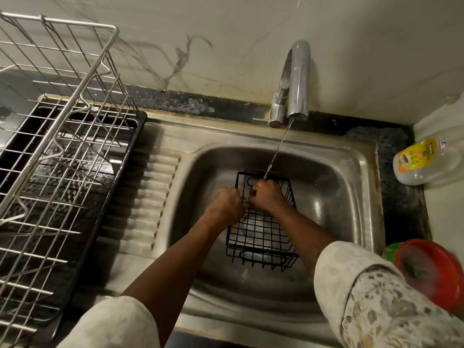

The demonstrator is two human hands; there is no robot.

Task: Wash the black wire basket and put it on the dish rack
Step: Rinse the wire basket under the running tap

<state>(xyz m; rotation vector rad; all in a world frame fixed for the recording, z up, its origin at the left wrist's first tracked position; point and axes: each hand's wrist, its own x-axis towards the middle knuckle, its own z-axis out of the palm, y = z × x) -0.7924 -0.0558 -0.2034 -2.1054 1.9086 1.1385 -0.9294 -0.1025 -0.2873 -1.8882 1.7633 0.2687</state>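
Surface: steel sink (361,156) in a dark counter, pale marbled wall behind, ribbed drainboard left of both hands.
Basket: black wire basket (261,237) down in the basin, under and between the hands, tilted; long axis running from the body toward the faucet (296,81).
Left hand: left hand (227,205) curled in a fist round the basket's left rim wire, holding it.
Right hand: right hand (267,197) just beside the left, fingers curled onto the wires of the far half (gripping or rubbing, hard to say).
Water: thin stream (276,151) falling onto the right hand's knuckles and the basket's far end.
Step, as a guess: rinsing under way, lift not yet begun.
Dish rack: dish rack (57,136) well to the left of both hands, past the drainboard, apart from the basket.
Relation that matters: rack on the left hand's side, so left hand nearer; probably a lift up and sideways to the left, long axis turned to fit the rack.
Right of the hands: bottle (424,162) lying on the counter, red bowl (431,270) nearer the body.
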